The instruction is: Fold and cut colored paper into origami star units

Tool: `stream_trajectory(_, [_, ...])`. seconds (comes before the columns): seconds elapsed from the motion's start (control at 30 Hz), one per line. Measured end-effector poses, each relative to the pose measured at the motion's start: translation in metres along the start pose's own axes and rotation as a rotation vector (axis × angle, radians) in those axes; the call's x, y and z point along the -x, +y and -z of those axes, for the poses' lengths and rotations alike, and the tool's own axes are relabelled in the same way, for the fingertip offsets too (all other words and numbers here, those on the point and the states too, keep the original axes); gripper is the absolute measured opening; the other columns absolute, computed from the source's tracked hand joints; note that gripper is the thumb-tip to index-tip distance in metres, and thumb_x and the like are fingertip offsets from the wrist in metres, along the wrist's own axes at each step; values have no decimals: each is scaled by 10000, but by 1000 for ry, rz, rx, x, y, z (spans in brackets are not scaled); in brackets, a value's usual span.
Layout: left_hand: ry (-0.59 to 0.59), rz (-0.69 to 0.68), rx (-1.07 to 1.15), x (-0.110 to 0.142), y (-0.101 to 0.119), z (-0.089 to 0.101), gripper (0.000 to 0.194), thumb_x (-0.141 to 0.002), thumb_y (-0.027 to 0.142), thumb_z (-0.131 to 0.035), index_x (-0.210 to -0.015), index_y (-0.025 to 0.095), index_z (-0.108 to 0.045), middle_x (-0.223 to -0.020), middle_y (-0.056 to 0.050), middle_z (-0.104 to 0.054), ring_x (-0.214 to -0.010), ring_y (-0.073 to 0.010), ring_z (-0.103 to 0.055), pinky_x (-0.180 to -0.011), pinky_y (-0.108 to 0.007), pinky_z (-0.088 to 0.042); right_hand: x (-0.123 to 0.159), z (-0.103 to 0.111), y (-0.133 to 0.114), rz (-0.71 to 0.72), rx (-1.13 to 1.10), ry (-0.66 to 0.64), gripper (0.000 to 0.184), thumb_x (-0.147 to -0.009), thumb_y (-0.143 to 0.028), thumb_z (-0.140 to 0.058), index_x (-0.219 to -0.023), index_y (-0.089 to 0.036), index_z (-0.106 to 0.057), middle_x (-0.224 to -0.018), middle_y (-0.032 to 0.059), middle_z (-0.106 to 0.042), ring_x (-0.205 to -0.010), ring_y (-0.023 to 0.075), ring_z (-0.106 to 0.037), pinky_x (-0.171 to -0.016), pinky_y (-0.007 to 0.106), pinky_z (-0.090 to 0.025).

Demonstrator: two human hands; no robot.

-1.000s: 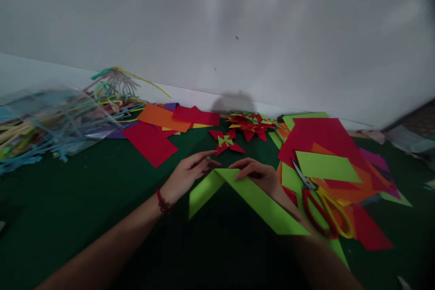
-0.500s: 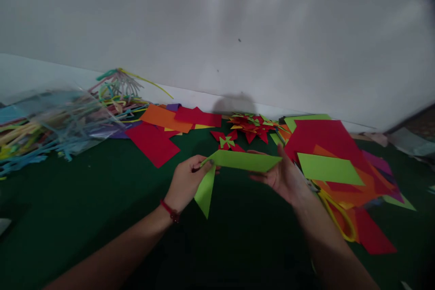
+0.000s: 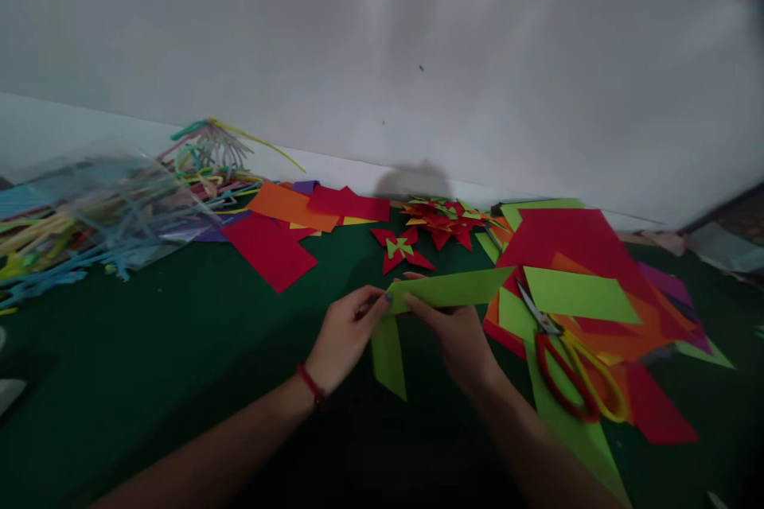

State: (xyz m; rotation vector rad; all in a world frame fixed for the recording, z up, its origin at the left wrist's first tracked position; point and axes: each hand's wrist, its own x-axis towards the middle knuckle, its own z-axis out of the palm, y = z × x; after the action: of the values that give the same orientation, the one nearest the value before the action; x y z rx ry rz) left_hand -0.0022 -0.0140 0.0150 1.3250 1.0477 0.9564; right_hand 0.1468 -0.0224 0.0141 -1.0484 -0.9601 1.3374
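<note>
A green paper strip (image 3: 459,289) is held in the air between both hands, with one end sticking out to the right and another part hanging down below. My left hand (image 3: 346,334) pinches it at the bend, thumb on top. My right hand (image 3: 459,338) grips the same strip just right of that bend, its thumb pressed on the near face. Beyond them on the table lies a red paper flower (image 3: 399,248) with a green centre. Scissors (image 3: 567,358) with red and yellow handles rest to the right of my right hand.
Layered red and green paper flowers (image 3: 445,221) are piled by the wall. Loose red paper (image 3: 271,253) and an orange sheet (image 3: 292,207) lie at the left. Further left is a clear bag (image 3: 119,207) with pipe cleaners. Stacked coloured paper (image 3: 567,246) covers the right side.
My right hand has moved left along the green strip to near the bend, its fingers closing on it. My left hand has shifted slightly right. The scissors have come into fuller view.
</note>
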Motion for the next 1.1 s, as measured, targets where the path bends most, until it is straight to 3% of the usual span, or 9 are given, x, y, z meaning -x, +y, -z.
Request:
stream_trajectory(0.13, [-17,-6,0,0,4,2,232,-820,352,-496,-908,163,-597,-721,2,-613,-650,-129,-567,-548,-204,-406,2,-6,-5,58,97,-12,398,-670,-223,-690,-1056,-224,-593,-959,27,-689,-925,211,-628,-786,341,-526])
stream_trajectory(0.27, [-8,-34,-24,2,5,2,221,-821,351,-490,-875,166,-598,-689,10,-592,-620,-121,-544,-527,-199,-381,6,-5,-2,228,266,43,219,-702,-237,-656,-920,-234,-641,-957,25,-688,-895,204,-640,-740,314,-543])
stream_trajectory(0.43, [-29,-24,-12,3,7,1,236,-828,364,-467,-840,162,-587,-674,16,-558,-613,-119,-515,-524,-198,-369,10,6,0,366,424,-146,260,-717,-179,-635,-958,-273,-669,-1107,30,-629,-961,216,-615,-836,347,-502])
stream_trajectory(0.7, [-90,-19,-117,0,17,8,257,-832,362,-449,-862,166,-614,-729,-7,-586,-694,-147,-536,-592,-226,-399,1,21,-10,483,522,-326,289,-756,-141,-589,-979,-312,-658,-1146,12,-601,-1020,215,-579,-886,389,-470])
stream_trajectory(0.93, [-77,-1,-86,0,15,7,266,-827,370,-459,-876,172,-629,-733,-3,-594,-682,-139,-538,-578,-215,-394,-2,22,-5,612,571,-331,317,-742,-127,-616,-980,-334,-654,-1109,40,-566,-995,200,-560,-840,371,-500])
stream_trajectory(1.1, [-107,66,-15,-2,14,7,256,-807,370,-480,-829,157,-619,-703,3,-582,-643,-129,-529,-561,-212,-382,-3,23,-7,591,574,-390,312,-767,-134,-590,-993,-342,-646,-1063,38,-564,-972,189,-561,-849,376,-500])
